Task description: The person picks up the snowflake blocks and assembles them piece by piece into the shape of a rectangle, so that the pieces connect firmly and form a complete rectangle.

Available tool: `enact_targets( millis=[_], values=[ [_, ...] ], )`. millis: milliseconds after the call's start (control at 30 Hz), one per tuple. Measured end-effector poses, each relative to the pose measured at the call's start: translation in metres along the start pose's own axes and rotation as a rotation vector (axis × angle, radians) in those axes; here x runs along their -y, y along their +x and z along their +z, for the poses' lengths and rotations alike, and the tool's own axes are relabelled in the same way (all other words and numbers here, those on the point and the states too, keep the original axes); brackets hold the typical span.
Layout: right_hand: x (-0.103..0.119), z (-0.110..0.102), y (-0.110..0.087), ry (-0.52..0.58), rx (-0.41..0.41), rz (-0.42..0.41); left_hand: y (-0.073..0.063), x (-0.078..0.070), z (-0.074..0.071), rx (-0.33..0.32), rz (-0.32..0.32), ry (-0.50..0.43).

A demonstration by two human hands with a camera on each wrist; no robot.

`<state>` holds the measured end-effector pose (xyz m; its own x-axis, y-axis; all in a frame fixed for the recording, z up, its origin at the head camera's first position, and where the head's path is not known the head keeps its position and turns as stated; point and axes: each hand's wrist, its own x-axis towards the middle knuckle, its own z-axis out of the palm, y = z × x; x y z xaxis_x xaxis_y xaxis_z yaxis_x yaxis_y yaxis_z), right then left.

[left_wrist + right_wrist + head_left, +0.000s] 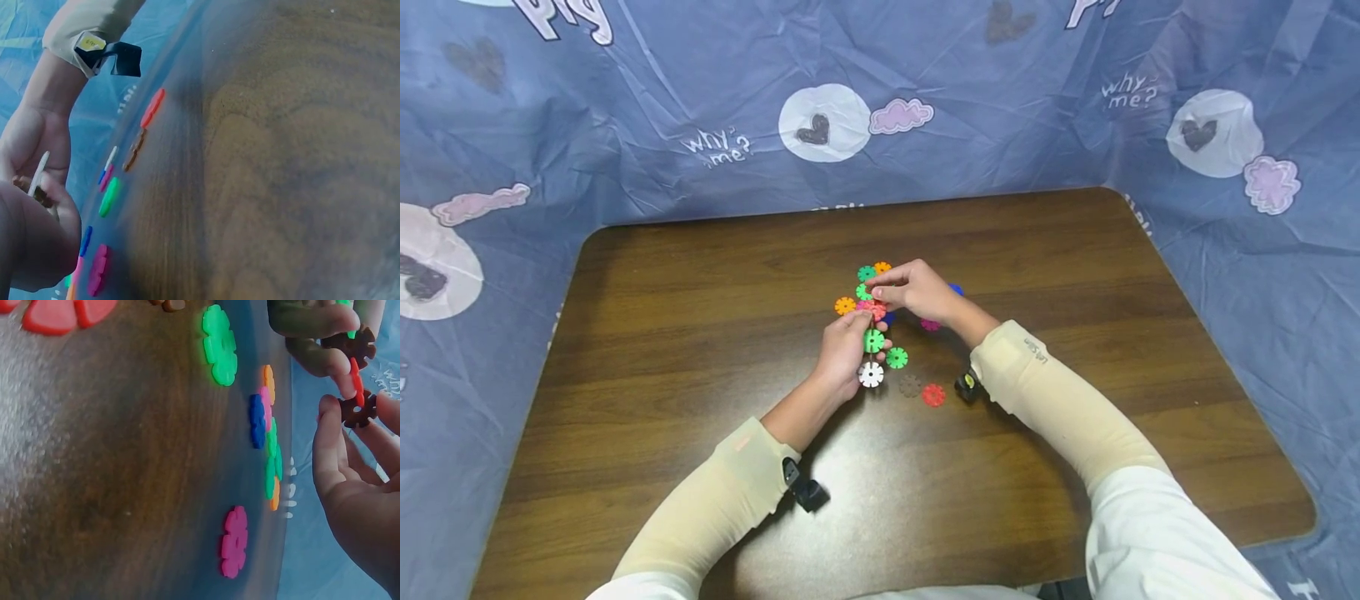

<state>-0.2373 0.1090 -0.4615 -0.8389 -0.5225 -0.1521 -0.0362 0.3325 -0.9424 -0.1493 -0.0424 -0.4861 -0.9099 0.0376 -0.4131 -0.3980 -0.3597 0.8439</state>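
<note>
In the head view, my left hand (841,348) grips a chain of notched flower-shaped plastic discs. A white disc (871,375) forms the near end, with a green disc (874,341) and a red disc (876,312) farther along. Brown discs stand crosswise between the coloured ones. My right hand (925,293) is at the chain's far end. From the right wrist view, its thumb and fingers pinch a brown disc (366,416) that meets the edge of the red disc. Left-hand fingers cover part of the chain.
Loose discs lie on the brown table (700,333): green (897,358), brown (910,385) and red (933,395) to the right of the chain. Beyond the hands are orange (845,306), teal (867,273), magenta (930,325) and blue (955,289) discs. A printed blue cloth (1000,108) hangs behind.
</note>
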Motion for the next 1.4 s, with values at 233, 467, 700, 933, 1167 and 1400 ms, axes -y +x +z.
enact_targets(
  millis=[233, 467, 700, 933, 1167, 1400],
  values=[
    [-0.001, 0.001, 0.002, -0.138, 0.002, -0.048, -0.002, -0.005, -0.001, 0.088, -0.062, 0.013],
    [-0.002, 0.001, 0.001, -0.216, 0.022, -0.083, -0.004, -0.007, -0.001, 0.12, -0.104, 0.068],
    [-0.01, -0.003, 0.002, -0.438, -0.006, -0.047, -0.005, -0.008, 0.0, 0.128, -0.091, 0.082],
    [-0.017, 0.007, 0.004, -0.75, 0.07, -0.078, -0.005, -0.008, -0.002, 0.132, -0.073, 0.062],
    [-0.017, 0.013, 0.002, -0.815, 0.047, -0.024, -0.008, -0.01, -0.003, 0.161, -0.094, 0.044],
    [-0.017, 0.005, 0.003, -0.483, -0.061, 0.018, -0.011, -0.014, -0.007, 0.192, -0.156, -0.043]
  ],
)
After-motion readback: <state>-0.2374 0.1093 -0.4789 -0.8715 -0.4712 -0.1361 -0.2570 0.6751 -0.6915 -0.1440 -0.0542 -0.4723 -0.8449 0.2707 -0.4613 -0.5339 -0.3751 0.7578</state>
